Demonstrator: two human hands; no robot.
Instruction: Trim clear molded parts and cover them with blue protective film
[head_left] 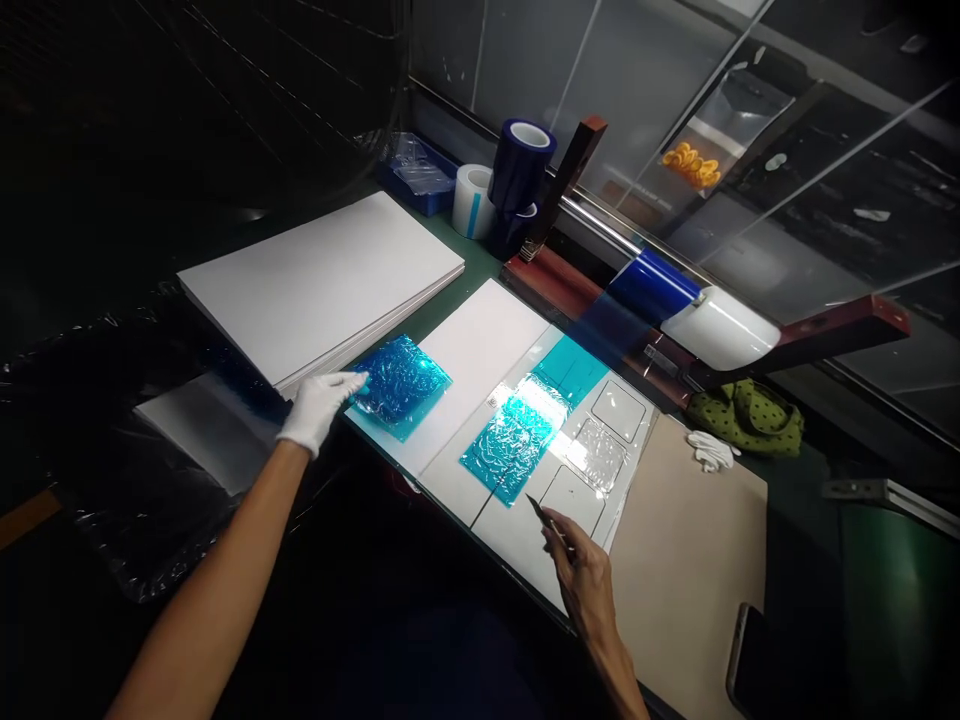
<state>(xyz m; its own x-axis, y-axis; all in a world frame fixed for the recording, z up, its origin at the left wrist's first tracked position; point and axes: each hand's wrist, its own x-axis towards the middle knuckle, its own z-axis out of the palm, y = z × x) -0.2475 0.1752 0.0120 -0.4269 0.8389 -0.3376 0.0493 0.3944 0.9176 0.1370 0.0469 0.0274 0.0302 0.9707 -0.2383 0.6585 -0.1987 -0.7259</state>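
Note:
My left hand (313,410), in a white glove, pinches the left corner of a crinkled, shiny blue film piece (405,388). That piece lies over white sheeting (480,325) at the left of the work board. My right hand (586,572) is bare and closed around a thin, dark, pointed tool (538,510); its exact kind is unclear. The tool's tip points at the near corner of a second blue film strip (504,448), which lies flat on the marked board. Beside that strip is a small clear crinkled film piece (598,455) among black-outlined rounded squares.
A stack of white sheets (330,270) stands at the left back. Behind are blue tape rolls (521,165), a white roll (472,205), a blue tray (431,190) and a film roll on a holder (652,290). A phone (742,650) lies right, near a green spotted pouch (750,420).

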